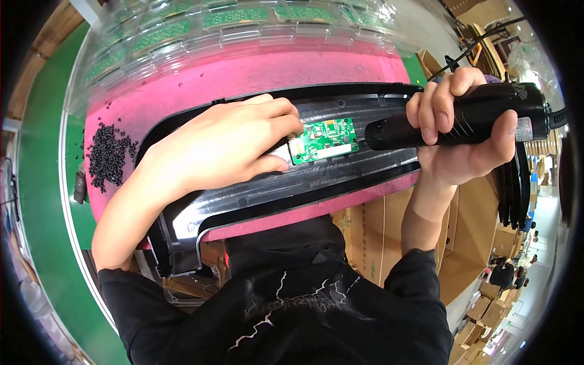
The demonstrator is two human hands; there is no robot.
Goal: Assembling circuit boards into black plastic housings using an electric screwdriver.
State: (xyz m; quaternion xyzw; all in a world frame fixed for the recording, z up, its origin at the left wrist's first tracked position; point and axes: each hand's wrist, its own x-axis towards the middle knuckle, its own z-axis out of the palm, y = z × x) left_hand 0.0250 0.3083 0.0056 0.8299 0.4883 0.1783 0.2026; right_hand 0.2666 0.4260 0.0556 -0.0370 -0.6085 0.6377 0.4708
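Note:
A long black plastic housing [340, 190] lies open side up in front of me, its rim curving along both long edges. Inside it sits a green circuit board [322, 141] with a white connector at its left end. The fingertips and thumb of my left hand [234, 139] close on that left end. My right hand [453, 118] is wrapped round a black electric screwdriver [496, 112], held nearly level. Its tip points left and reaches the board's right edge; whether a screw is under it is too small to tell.
Beneath the housing spreads a pink mat [255, 76] on a green table [45, 128]. A heap of small black screws [108, 155] lies left. Clear plastic trays [228, 33] with green boards line the back. Cardboard boxes [383, 237] and more curved black parts [517, 188] are at the right.

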